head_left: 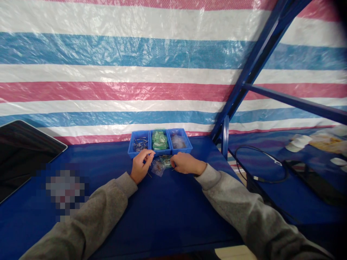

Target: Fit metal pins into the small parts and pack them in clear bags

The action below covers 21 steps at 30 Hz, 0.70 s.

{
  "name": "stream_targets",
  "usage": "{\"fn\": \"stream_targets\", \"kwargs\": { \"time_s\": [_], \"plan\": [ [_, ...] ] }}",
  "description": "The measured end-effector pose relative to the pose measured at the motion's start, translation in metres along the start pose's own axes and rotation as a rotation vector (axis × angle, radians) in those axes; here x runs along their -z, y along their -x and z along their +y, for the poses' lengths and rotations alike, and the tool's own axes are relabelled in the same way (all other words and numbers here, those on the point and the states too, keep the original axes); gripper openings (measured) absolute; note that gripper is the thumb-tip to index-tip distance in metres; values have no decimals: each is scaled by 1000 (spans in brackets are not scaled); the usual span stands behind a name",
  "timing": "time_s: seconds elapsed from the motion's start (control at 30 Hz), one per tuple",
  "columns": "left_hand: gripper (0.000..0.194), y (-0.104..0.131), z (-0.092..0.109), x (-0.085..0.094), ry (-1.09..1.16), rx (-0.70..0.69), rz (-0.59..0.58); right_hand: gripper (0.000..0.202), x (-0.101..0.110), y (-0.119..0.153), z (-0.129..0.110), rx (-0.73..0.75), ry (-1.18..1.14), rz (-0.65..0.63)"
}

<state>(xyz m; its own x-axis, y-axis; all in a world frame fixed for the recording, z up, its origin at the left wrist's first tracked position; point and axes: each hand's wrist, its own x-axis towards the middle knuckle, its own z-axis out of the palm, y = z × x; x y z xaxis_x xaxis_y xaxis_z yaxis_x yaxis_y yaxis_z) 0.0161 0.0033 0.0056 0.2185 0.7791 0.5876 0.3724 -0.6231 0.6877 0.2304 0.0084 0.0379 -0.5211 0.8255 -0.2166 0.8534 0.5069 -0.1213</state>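
My left hand [141, 164] is closed in a pinch in front of the left blue bin [131, 148], which holds metal pieces. What its fingertips hold is too small to name. My right hand [184, 163] is closed at the right side of a small pile of metal pieces [166, 160]; its fingertips are partly hidden. A clear plastic bag [158, 167] lies between both hands. Green packets [159, 140] fill the middle bin, and clear bags [178, 141] lie in the right one. A thin piece sticks out below my left hand.
A dark screen with a pale edge [24, 151] stands at the left, behind a blurred patch. Blue metal posts [225, 137] rise at the right. Beyond them are a black cable [260, 180], a dark flat object [311, 180] and plastic bags [328, 141].
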Motion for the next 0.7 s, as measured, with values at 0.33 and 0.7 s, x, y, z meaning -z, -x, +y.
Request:
{"fn": "stream_targets", "kwargs": {
  "time_s": [0.33,0.7],
  "plan": [
    [15,1,-1,0,-19,0,-5,14,-2,-2,0,49,-5,32],
    [17,1,0,0,-38,18,-9,10,-31,-13,-24,-17,-943,695]
  ]
}}
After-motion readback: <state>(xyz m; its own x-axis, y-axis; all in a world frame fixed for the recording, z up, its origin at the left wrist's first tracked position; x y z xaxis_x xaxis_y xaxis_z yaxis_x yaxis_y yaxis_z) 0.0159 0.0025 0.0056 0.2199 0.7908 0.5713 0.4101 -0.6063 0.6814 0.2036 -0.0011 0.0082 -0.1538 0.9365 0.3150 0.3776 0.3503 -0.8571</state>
